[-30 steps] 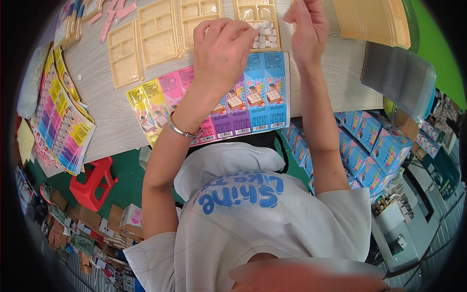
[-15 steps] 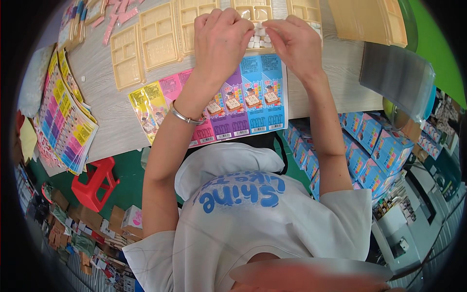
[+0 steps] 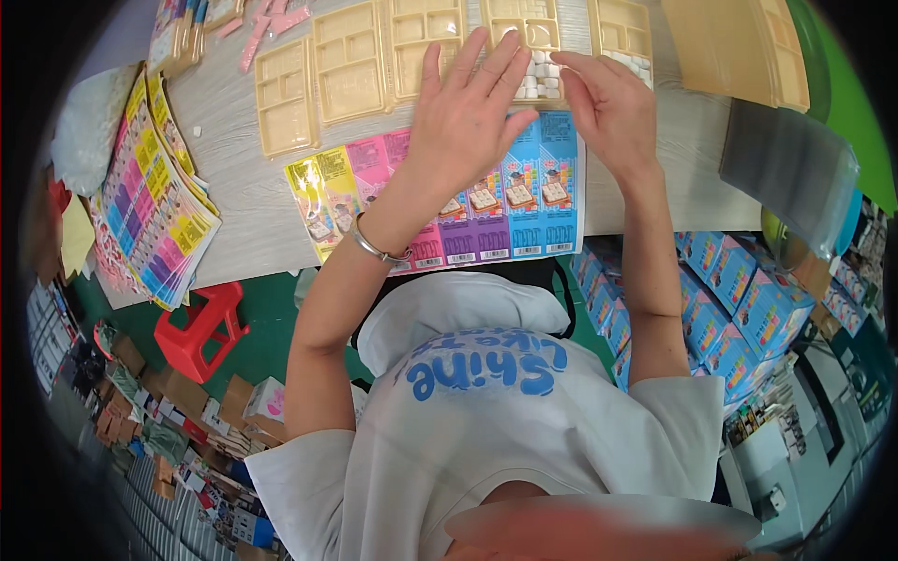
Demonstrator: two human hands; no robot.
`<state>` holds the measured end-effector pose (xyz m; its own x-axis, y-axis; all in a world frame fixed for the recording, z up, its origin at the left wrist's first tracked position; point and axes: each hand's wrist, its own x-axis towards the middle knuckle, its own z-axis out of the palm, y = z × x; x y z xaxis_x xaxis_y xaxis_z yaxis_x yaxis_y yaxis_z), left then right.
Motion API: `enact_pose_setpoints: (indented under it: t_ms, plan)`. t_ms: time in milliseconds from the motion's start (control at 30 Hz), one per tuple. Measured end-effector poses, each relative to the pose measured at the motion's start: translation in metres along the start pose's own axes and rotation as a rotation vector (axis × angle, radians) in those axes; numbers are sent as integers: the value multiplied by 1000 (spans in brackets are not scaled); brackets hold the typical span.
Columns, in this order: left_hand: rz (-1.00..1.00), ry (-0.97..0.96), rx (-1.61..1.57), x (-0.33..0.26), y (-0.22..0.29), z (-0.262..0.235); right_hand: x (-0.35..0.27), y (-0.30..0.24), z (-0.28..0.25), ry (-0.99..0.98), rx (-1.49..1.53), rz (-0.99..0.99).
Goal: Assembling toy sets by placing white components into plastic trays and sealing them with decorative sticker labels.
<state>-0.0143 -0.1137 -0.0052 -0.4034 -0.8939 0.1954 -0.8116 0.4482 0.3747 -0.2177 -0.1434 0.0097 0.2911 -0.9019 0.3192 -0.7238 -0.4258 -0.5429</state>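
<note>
My left hand is open, fingers spread, palm down over the front of a cream plastic tray and the tray to its left. Small white block-like pieces fill that tray's front compartment, between my two hands. At its right edge is my right hand, with thumb and index finger slightly apart beside the white pieces and the other fingers curled. No held piece shows in it. Below both hands lies a printed sheet with yellow, pink, purple and blue panels; my left wrist and forearm cover part of it.
More cream trays stand in a row to the left; another tray at right holds white pieces. Pink pieces lie at the far left. Printed sheets overhang the left edge. A red stool and blue boxes stand below.
My left hand has opened from a closed pose and spread its fingers, drawing back from the white pieces. My right hand's thumb and index finger have parted slightly. The whole view has shifted.
</note>
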Motion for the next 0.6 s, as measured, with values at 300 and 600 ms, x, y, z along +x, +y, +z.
enact_pose_setpoints:
  t_ms: [300, 600]
  plan:
    - [43, -80, 31, -5, 6, 3, -7, -4, -3, -82, -71, -25]
    - [36, -69, -47, 2, -5, -7, 2, -15, -19, -190, 118, 286]
